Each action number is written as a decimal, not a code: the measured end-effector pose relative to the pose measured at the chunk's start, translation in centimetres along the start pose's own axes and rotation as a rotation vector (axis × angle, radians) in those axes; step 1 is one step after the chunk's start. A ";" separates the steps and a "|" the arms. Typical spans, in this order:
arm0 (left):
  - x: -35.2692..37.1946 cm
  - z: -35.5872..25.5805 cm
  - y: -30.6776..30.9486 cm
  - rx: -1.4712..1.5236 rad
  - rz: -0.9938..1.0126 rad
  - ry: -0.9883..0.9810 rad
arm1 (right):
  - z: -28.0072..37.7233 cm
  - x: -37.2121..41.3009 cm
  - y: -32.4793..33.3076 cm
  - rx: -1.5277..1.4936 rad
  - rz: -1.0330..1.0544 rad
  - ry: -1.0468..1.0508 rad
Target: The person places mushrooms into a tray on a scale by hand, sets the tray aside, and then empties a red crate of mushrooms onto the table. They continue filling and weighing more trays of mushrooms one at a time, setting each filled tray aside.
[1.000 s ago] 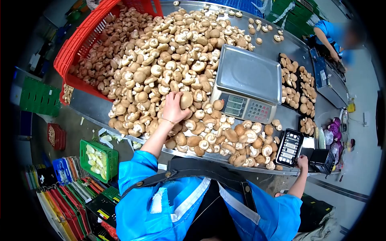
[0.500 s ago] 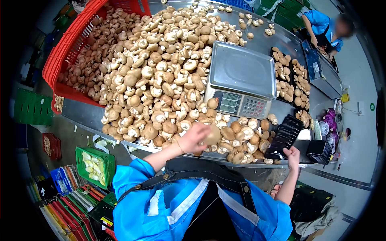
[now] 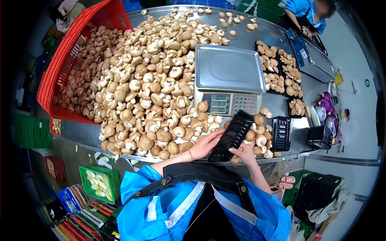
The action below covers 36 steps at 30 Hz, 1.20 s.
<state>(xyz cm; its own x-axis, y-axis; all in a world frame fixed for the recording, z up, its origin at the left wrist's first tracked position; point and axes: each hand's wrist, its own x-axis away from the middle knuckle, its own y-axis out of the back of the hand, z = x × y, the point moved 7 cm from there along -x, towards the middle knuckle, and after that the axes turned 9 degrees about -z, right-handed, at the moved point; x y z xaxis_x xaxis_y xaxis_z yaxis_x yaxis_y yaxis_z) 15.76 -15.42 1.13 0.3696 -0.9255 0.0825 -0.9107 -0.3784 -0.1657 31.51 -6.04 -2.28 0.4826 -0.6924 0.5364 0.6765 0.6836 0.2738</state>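
Observation:
A black ribbed tray [image 3: 232,136] is tilted in front of me at the table's near edge. My right hand [image 3: 243,154] grips its lower right side, thumb on top. My left hand [image 3: 206,145] is at its left side, with its fingers partly hidden behind the tray; what they hold, if anything, is hidden. Loose brown mushrooms [image 3: 146,96] form a large pile to the left, and more lie right of the tray. Beyond my hands stands a scale [image 3: 229,68] with a bare metal plate. Another black tray [image 3: 281,133] lies to the right.
A red crate [image 3: 50,86] of mushrooms lies tipped at the left. Filled black trays [image 3: 297,107] stand right of the scale. Stacked black containers [image 3: 320,137] and purple vegetables [image 3: 325,103] are at the right end. A co-worker [image 3: 309,14] is at the far right.
The black tray in my right hand has moved left, towards my left hand. Another black tray now shows on the table at the right. The view has shifted to the right.

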 end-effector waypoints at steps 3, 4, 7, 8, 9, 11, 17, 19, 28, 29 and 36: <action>0.3 0.3 -0.5 0.249 0.110 0.084 | -0.8 0.8 -0.8 -0.101 0.127 -0.025; 0.4 -0.1 -0.8 0.337 0.134 0.131 | -1.4 0.8 -0.4 -0.108 0.109 -0.029; 0.4 0.8 -1.6 0.186 0.155 0.212 | -1.5 0.3 0.8 -0.141 0.003 0.041; 0.5 0.4 -1.8 0.105 0.164 0.197 | -1.3 0.5 1.1 -0.143 0.002 0.044; 0.5 0.6 -1.8 0.021 0.163 0.168 | 0.1 1.0 1.5 -0.166 -0.029 0.051; 0.6 0.8 -2.0 0.001 0.189 0.185 | 0.1 1.0 2.1 -0.177 -0.049 0.061; -0.2 2.6 -1.2 -0.036 0.016 0.290 | -1.4 0.0 4.4 -0.222 -0.101 0.068; -0.4 4.5 -0.8 -0.001 0.001 0.346 | -1.9 0.0 7.3 -0.087 -0.166 -0.029; -4.5 0.7 -0.1 -0.814 -0.088 -0.338 | -5.5 -1.9 16.4 0.112 -0.459 0.062; -5.6 0.5 1.1 -0.933 -0.176 -0.385 | -4.8 -1.7 16.4 0.115 -0.454 0.062; -9.2 1.9 6.1 -1.387 -0.397 -0.190 | 5.5 3.1 16.7 0.755 -0.961 0.407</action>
<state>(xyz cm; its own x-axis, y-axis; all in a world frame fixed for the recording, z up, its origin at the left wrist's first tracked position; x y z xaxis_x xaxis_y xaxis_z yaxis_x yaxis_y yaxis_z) 7.12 -9.23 -2.49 0.5524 -0.7949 -0.2509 -0.1471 -0.3892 0.9093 41.25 4.44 8.32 0.2041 -0.9061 -0.3707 0.4289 -0.2576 0.8658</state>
